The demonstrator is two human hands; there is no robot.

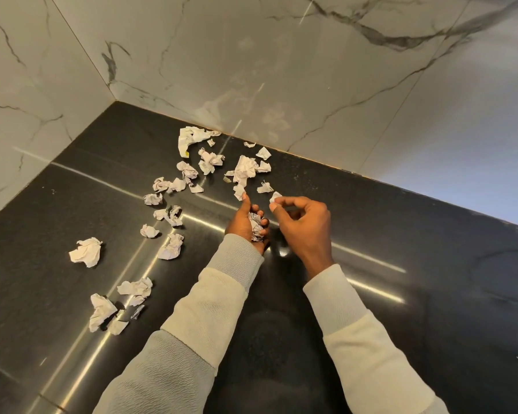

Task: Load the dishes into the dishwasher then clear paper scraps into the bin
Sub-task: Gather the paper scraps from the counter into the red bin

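The white, grey-veined marble wall (251, 55) fills the top of the frame. Below it my glossy black stone countertop (401, 264) runs to the lower edge. Crumpled white paper scraps (168, 216) lie strewn from the centre down to the lower left. At centre, my left hand (245, 222) cups a wad of gathered paper (254, 225), and my right hand (304, 222) pinches one small white scrap (275, 197) between thumb and forefinger. I take this for the paper-clearing step. Next I'd tuck this piece into the left palm without spilling the wad. No bin shows.
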